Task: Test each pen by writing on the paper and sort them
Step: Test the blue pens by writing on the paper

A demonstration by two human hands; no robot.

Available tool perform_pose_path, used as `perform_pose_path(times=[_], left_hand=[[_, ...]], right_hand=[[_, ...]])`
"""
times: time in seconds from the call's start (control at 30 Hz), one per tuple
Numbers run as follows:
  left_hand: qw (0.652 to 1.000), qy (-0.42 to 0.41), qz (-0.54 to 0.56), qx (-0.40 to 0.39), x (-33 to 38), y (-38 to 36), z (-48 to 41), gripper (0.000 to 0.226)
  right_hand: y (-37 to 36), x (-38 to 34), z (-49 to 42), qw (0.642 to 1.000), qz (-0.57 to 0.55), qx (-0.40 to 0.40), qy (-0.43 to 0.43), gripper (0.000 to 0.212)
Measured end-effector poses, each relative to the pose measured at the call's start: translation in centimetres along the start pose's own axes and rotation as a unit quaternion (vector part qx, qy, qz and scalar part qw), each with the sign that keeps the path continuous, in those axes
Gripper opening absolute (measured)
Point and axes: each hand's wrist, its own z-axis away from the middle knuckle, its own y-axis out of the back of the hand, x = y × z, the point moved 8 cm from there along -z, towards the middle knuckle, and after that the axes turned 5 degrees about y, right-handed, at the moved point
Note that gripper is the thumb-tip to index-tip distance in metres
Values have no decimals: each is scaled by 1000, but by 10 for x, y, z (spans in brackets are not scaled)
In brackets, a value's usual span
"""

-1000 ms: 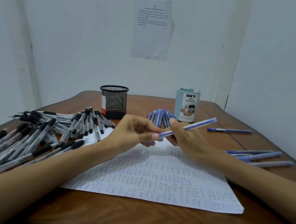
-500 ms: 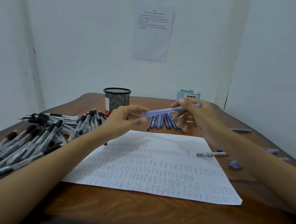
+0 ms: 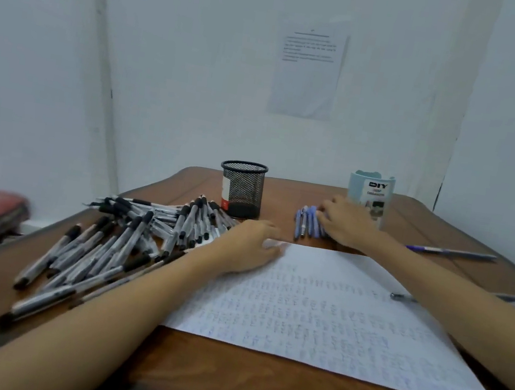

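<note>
Blue pens (image 3: 307, 222): short row past the paper (image 3: 332, 313), beside the organizer (image 3: 370, 195). Right hand (image 3: 345, 223): laid on the row; blur hides whether its fingers hold a pen. Left hand (image 3: 249, 243): relaxed, holding nothing, resting on the paper's far left corner. Black pens (image 3: 115, 240): heap at left, near the mesh cup (image 3: 242, 189).

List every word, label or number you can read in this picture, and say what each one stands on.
"DIY": on the pale blue desk organiser; the smaller lines beneath are too blurred to read.
Printed lines on the wall sheet: too small to read.
Handwritten rows on the paper: too blurred to read.
Red and white label on the mesh cup: nothing legible.
</note>
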Motion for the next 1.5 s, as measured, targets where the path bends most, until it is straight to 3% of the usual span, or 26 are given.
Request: perform_pose_path(times=[0.1,0.3,0.5,0.7,0.9,1.07,1.3,1.4,1.5], left_hand=[[1000,2,-9,-21,-1,-4,-2,40],[999,-9,-12,-36,1,-8,-6,41],[999,-18,-17,-37,2,-9,-3,42],[999,-19,-19,-37,2,-8,-5,41],[999,-26,-6,-27,0,-9,-6,40],[999,-25,-6,-29,-1,-10,-6,48],[999,-26,-7,-31,-4,-10,-7,59],[999,-31,-9,-25,-3,-9,-7,64],[999,-30,-8,-29,-4,-10,-7,61]], right_hand=[[-17,5,-3,998,22,-53,-12,32],[-16,6,1,998,36,-51,3,36],[23,27,22,998,-9,52,27,32],[50,105,74,996,-25,80,-22,24],[36,146,102,996,6,-51,-71,35],[26,143,104,991,33,-113,-56,35],[39,126,101,992,123,-36,3,19],[47,112,98,988,143,19,58,31],[57,97,97,987,116,69,90,57]])
